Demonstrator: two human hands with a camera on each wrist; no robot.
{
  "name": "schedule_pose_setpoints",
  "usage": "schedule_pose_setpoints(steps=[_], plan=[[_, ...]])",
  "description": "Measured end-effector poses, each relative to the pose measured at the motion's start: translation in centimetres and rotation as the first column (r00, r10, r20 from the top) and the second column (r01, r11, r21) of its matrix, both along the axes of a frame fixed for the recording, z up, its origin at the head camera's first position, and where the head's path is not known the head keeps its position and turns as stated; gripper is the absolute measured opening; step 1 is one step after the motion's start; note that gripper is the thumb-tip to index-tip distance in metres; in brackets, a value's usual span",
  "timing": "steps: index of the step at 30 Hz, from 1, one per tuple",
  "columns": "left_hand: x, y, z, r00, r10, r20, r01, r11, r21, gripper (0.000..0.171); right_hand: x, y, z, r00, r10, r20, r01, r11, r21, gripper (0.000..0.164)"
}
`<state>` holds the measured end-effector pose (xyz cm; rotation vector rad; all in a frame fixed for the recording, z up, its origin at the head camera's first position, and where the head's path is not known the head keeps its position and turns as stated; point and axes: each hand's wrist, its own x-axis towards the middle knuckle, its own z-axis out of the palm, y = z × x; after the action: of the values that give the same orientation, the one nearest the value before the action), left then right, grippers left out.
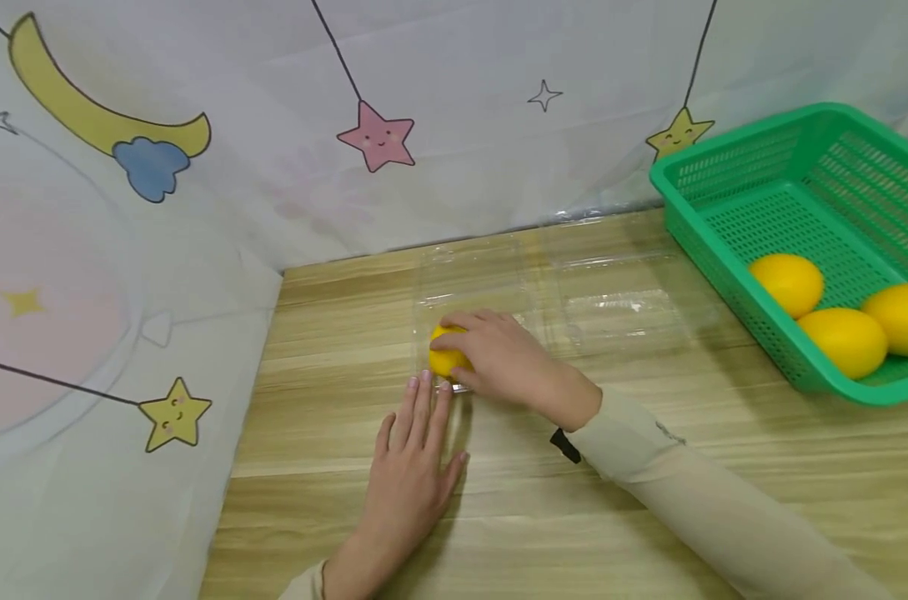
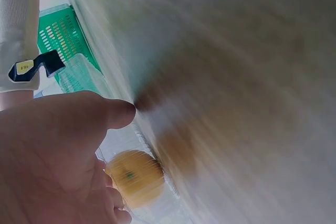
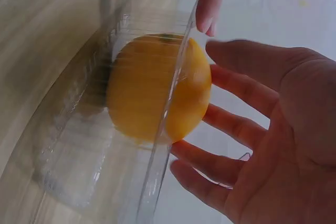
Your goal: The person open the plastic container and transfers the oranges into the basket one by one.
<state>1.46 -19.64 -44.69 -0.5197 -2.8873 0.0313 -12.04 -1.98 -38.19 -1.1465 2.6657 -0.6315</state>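
A yellow lemon (image 1: 444, 357) sits in the near part of a clear plastic clamshell box (image 1: 472, 271), whose lid lies folded back toward the wall. My right hand (image 1: 502, 357) reaches over it from the right, fingers and thumb bent around its upper part. In the right wrist view, the lemon (image 3: 157, 90) stands partly above the box rim (image 3: 157, 166), fingertips against it. My left hand (image 1: 416, 479) lies with fingers extended, its fingertips at the box's front edge. The left wrist view shows the lemon's green stem end (image 2: 129, 174) behind the clear wall.
A second clear box (image 1: 619, 312) lies opened to the right. Beyond it stands a green basket (image 1: 754, 342) holding three lemons (image 1: 844, 342). The wooden table (image 1: 318, 333) meets a wall covering (image 1: 469, 192) printed with stars at the back and left.
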Motion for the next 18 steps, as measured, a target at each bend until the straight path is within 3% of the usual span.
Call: schedule_pose_setpoints(steps=[5, 18], plan=[[-0.02, 0.04, 0.07, 1.0, 0.008, 0.015, -0.008, 1.0, 0.005, 0.093, -0.33, -0.14, 0.14, 0.999, 0.047, 0.028, -0.046, 0.999, -0.006, 0.043], [0.04, -0.03, -0.29, 1.0, 0.013, -0.003, -0.013, 1.0, 0.02, 0.095, -0.85, -0.71, -0.44, 0.994, 0.009, 0.113, -0.004, 0.999, -0.041, 0.044]])
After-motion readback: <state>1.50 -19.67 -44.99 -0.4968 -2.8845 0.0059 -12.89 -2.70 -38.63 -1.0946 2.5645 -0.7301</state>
